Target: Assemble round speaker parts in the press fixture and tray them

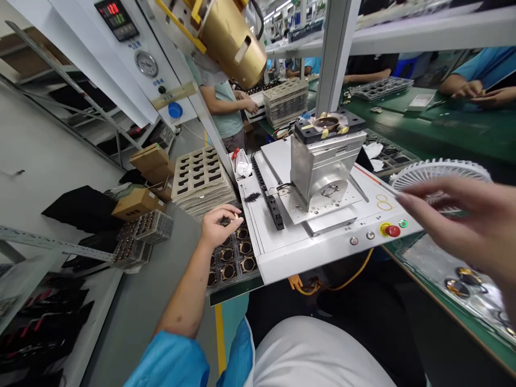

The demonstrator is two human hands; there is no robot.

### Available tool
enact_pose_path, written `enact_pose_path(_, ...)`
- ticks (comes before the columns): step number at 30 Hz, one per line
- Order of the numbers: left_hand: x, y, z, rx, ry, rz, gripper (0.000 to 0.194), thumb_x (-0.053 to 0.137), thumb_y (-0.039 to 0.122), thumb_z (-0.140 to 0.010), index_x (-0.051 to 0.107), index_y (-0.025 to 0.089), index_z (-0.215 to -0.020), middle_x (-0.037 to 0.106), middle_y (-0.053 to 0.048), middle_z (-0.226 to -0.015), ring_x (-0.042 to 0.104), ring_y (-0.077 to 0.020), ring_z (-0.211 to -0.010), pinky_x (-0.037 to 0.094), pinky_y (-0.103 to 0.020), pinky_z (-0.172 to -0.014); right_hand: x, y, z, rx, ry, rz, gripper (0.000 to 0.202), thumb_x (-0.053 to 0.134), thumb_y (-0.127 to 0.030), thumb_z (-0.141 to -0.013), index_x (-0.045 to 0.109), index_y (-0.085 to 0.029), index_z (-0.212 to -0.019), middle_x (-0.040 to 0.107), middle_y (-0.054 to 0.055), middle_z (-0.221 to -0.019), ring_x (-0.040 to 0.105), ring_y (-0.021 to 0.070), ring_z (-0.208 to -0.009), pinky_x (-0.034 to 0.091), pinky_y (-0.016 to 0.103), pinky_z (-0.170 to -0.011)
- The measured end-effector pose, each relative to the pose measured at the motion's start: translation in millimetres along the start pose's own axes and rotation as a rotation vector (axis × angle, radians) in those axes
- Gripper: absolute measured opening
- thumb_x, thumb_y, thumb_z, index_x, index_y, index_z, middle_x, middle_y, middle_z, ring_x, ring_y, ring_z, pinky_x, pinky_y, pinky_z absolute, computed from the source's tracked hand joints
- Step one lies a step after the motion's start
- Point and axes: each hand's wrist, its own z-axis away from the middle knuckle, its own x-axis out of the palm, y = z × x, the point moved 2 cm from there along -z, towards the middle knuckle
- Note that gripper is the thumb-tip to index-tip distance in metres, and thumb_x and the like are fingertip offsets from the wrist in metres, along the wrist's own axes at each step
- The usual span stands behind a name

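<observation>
My left hand (220,226) is over a clear tray (237,279) of round, gold-rimmed watch cases (228,255), left of the white machine base. Its thumb and fingers are curled together in a pinch; whatever small thing may be between them is too small to name. My right hand (475,220), blurred, hovers at the right with fingers stretched out, in front of a white fan (443,172), and no object shows in it. Between the hands stands a metal fixture (322,172), topped by a black holder (308,131) with a round, copper-coloured ring (326,123).
Buttons and a red emergency stop (392,230) line the base's front edge. A gold cylindrical machine head (234,43) hangs above. Yellow rings (384,202) lie at right. Stacked trays (201,177) stand at left; a tray with round parts (457,287) is at right. Co-workers sit beyond.
</observation>
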Motion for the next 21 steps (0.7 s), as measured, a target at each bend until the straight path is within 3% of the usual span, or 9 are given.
enact_pose_path(2,7.9,20.3,-17.8,0.098,0.046,0.065,0.02,0.086,0.036,-0.08,0.073,0.021,-0.082,0.079,-0.008,-0.095,0.076,-0.0221,-0.087,0.065,-0.041,-0.079,15.4,-16.0,-51.8,-0.165,0.042,-0.056,0.017,0.068,-0.042,-0.093,0.072,-0.025,-0.09,0.075,0.005,-0.087,0.066,0.0202,-0.064,0.054,0.036,-0.061)
enact_pose_path(4,14.4,39.0,-38.0,0.19,0.101,0.1,0.03,0.093,0.037,-0.073,0.076,0.021,-0.092,0.079,-0.009,-0.1,0.077,-0.0229,-0.092,0.066,-0.042,-0.083,28.6,-30.6,-103.6,-0.318,0.037,-0.047,0.019,0.065,-0.035,-0.094,0.074,-0.019,-0.099,0.075,0.01,-0.106,0.071,0.0252,-0.093,0.058,0.04,-0.081)
enact_pose_path(6,19.5,56.1,-58.0,0.259,0.15,0.077,0.038,0.095,0.037,-0.07,0.076,0.02,-0.098,0.078,-0.009,-0.103,0.076,-0.0229,-0.097,0.066,-0.042,-0.087,40.1,-39.1,-147.3,-0.4,-0.091,-0.024,0.024,0.067,-0.026,-0.09,0.075,-0.014,-0.109,0.072,0.012,-0.123,0.065,0.0293,-0.118,0.052,0.046,-0.104)
enact_pose_path(9,26.1,79.0,-83.8,0.378,0.178,0.011,0.041,0.096,0.035,-0.069,0.075,0.019,-0.102,0.078,-0.01,-0.107,0.076,-0.0223,-0.099,0.066,-0.042,-0.089,52.2,-39.2,-189.2,-0.349,-0.405,-0.016,0.027,0.074,-0.018,-0.082,0.078,-0.017,-0.109,0.075,0.004,-0.108,0.069,0.0273,-0.106,0.053,0.048,-0.104)
enact_pose_path(11,29.8,91.3,-97.8,0.448,0.169,-0.028,0.039,0.093,0.03,-0.073,0.075,0.019,-0.104,0.078,-0.01,-0.11,0.076,-0.022,-0.101,0.065,-0.042,-0.092,55.1,-36.3,-201.4,-0.295,-0.55,-0.036,0.021,0.079,-0.018,-0.081,0.08,-0.021,-0.102,0.075,0.0,-0.092,0.071,0.0239,-0.09,0.057,0.045,-0.097)
enact_pose_path(13,32.5,101.6,-111.2,0.485,0.166,-0.048,0.033,0.09,0.026,-0.077,0.075,0.018,-0.106,0.079,-0.01,-0.112,0.077,-0.0218,-0.102,0.065,-0.042,-0.093,54.5,-34.6,-204.4,-0.276,-0.583,-0.087,0.017,0.082,-0.019,-0.082,0.08,-0.022,-0.099,0.075,0.0,-0.091,0.07,0.0227,-0.089,0.056,0.043,-0.099)
enact_pose_path(17,39.3,120.3,-147.5,0.432,0.135,-0.057,0.02,0.086,0.027,-0.08,0.08,0.019,-0.097,0.08,-0.009,-0.115,0.077,-0.0225,-0.104,0.064,-0.04,-0.094,50.0,-32.4,-193.6,-0.203,-0.394,-0.328,0.019,0.083,-0.022,-0.086,0.075,-0.017,-0.102,0.076,0.005,-0.102,0.071,0.0227,-0.098,0.057,0.042,-0.104)
enact_pose_path(21,58.4,137.8,-198.2,0.33,-0.006,-0.063,0.01,0.08,0.03,-0.086,0.081,0.02,-0.083,0.082,-0.005,-0.102,0.077,-0.0259,-0.104,0.06,-0.044,-0.095,43.8,-24.6,-169.2,-0.059,-0.14,-0.534,0.029,0.083,-0.031,-0.09,0.067,-0.015,-0.107,0.076,0.009,-0.109,0.071,0.0196,-0.098,0.059,0.043,-0.104)
